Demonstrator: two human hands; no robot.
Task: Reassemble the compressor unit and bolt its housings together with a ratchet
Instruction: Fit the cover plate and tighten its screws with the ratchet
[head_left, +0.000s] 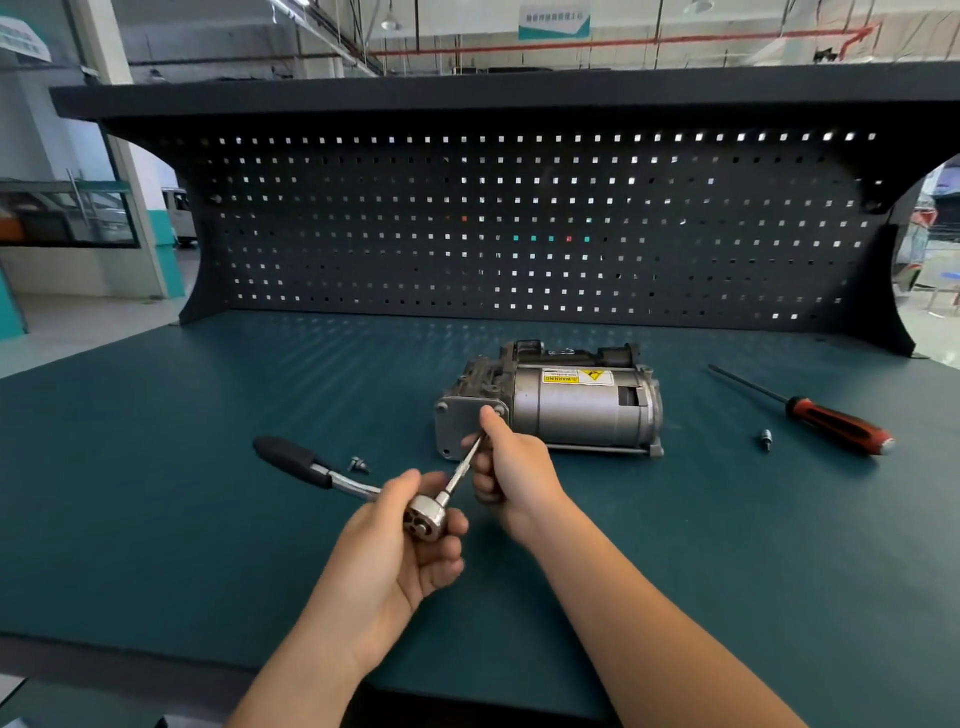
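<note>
Two hands on the ratchet (426, 517). Left hand (395, 556) is curled round its head; the black handle points away to the left, above the mat (156, 467). Right hand (514, 470) pinches the extension bar (460, 474), whose far end is hidden between thumb and forefinger against the compressor's (576, 410) end plate. Compressor lies on its side mid-mat, warning label up. One loose bolt (358, 465) sits on the mat near the ratchet handle. Screwdriver (836, 427) and small bit (765, 440) lie well right of the compressor.
</note>
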